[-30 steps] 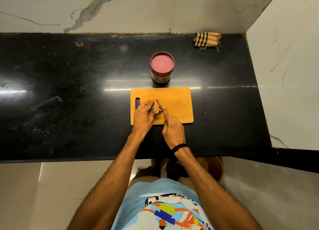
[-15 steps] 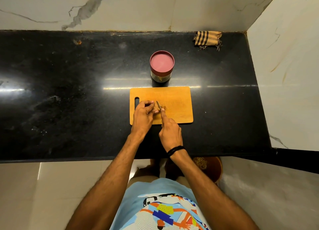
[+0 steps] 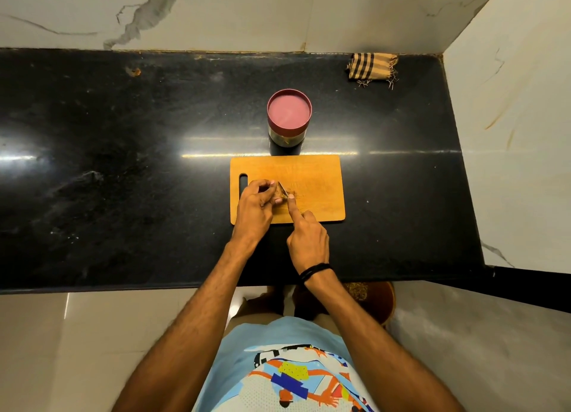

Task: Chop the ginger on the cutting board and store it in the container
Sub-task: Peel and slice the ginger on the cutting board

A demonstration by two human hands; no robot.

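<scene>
A wooden cutting board (image 3: 321, 177) with a handle slot lies on the black counter. My left hand (image 3: 258, 206) pinches a small brown piece of ginger (image 3: 280, 192) against the board. My right hand (image 3: 307, 237) grips a knife (image 3: 285, 192), index finger stretched along the blade's spine, the blade resting on the ginger. Most of the knife is hidden under the hand. Some chopped bits lie to the right of the blade. Just behind the board stands a round container (image 3: 289, 116) with a maroon lid on it.
A folded striped cloth (image 3: 372, 68) lies at the back right corner by the marble walls. The black counter (image 3: 123, 164) stretches wide to the left. Its front edge runs just in front of my body.
The knife blade has come down and shifted slightly left against the ginger. My left hand has kept its hold on the piece. The view has moved a little.
</scene>
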